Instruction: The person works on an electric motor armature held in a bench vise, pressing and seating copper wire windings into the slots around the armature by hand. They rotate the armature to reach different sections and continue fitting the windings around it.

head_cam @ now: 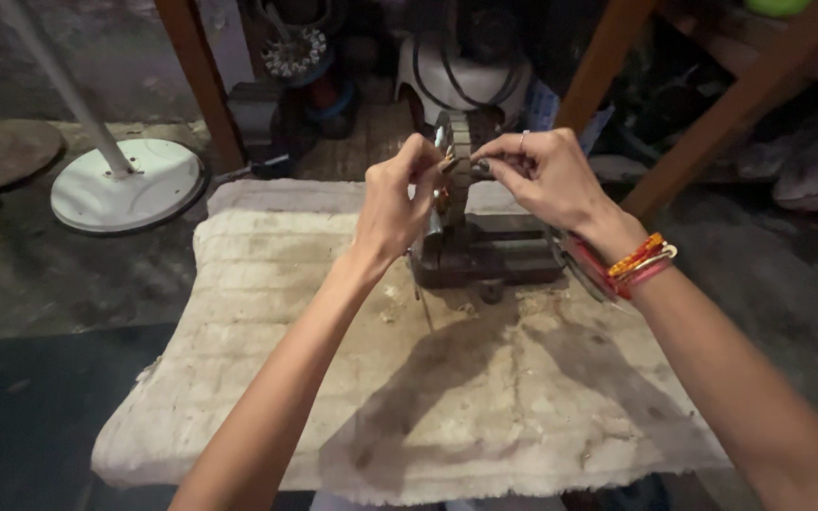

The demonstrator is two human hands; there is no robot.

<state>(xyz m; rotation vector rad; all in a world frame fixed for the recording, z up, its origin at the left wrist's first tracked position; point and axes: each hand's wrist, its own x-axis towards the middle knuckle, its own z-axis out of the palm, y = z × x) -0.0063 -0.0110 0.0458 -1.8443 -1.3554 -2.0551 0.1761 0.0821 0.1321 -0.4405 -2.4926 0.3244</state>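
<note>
Positioning step at vise [485,248] on slab [267,312]: left hand [392,201] and right hand [543,170] both pinched on small part [454,163] at vise top, part itself too small to identify; next, judged, steady hold and fine alignment required.
</note>
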